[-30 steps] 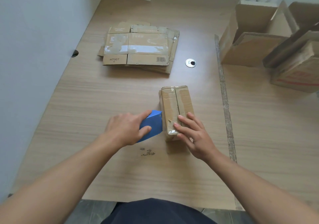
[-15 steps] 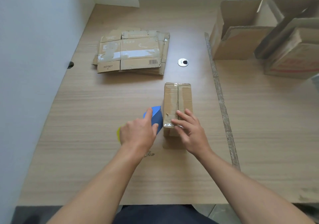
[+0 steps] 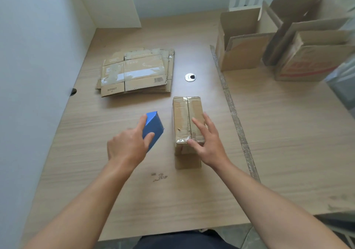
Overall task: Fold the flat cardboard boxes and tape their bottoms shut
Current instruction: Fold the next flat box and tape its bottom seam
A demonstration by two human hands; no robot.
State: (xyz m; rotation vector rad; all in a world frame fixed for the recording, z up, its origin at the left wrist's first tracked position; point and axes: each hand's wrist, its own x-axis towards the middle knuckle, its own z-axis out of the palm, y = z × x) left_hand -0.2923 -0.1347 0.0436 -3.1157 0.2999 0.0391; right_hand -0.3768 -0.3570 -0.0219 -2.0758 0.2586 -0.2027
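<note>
1. The tabletop (image 3: 119,195) is bounded on the left by a pale wall (image 3: 28,79). Its near edge is seen just above a dark garment at the bottom of the view.
2. A rough seam strip (image 3: 232,112) is run from far to near on the right. Beyond it, open-topped cardboard boxes (image 3: 247,56) are crowded into the far right corner.
3. Bare wood is left around the hands on the near and left sides. A round metal grommet (image 3: 190,77) is set in the surface at mid-depth, and small dark marks (image 3: 159,176) are noted between the forearms.
4. "HT007" is read on the near-left flap of the flat cardboard boxes (image 3: 134,74), and a barcode (image 3: 158,80) is printed on the near-right part. Red print on the far-right box (image 3: 307,66) is too blurred to be read.
5. The flat boxes are stacked at the far left-centre, well apart from both hands.
6. The folded box (image 3: 187,116) is stood at the centre with its flap seam up. Clear tape is seen along the seam and crumpled over the near edge.
7. The left hand (image 3: 126,147) is closed around a blue tape dispenser (image 3: 153,127), index finger laid along its top. It is held just left of the box, apart from it.
8. The right hand (image 3: 209,145) is spread wide and laid on the near end of the box top, the thumb at the tape end.
</note>
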